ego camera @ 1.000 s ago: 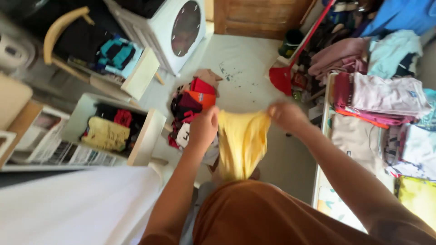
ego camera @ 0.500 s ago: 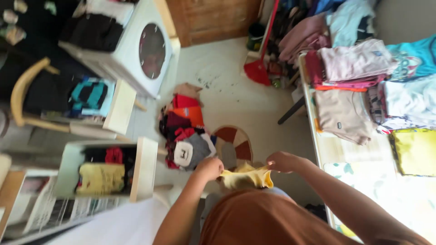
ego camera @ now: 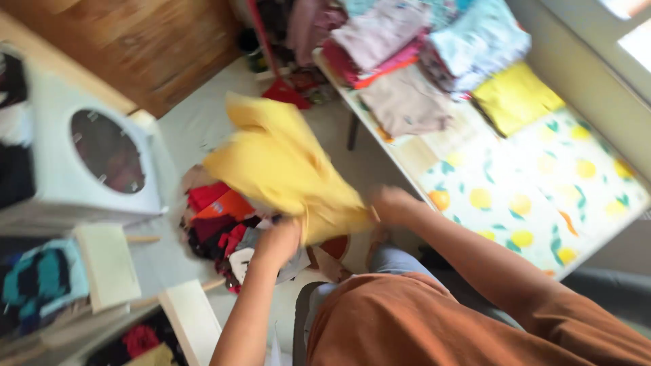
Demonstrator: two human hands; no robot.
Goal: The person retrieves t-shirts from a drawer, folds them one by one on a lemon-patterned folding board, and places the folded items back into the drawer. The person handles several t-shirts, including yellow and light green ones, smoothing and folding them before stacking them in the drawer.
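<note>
Yellow garment (ego camera: 285,169) gripped at lower edge by both hands, left (ego camera: 277,242) and right (ego camera: 393,203), blurred, billowing above clothes pile (ego camera: 217,227) on floor, beside bench (ego camera: 536,196).

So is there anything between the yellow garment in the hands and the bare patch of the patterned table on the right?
Nothing visible. The left hand and right hand hold the yellow garment over the floor, and the near part of the fruit-print table is bare; the folded clothes sit farther along.

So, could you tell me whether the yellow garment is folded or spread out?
Neither: the yellow garment hangs bunched and loose, gripped by both hands.
</note>
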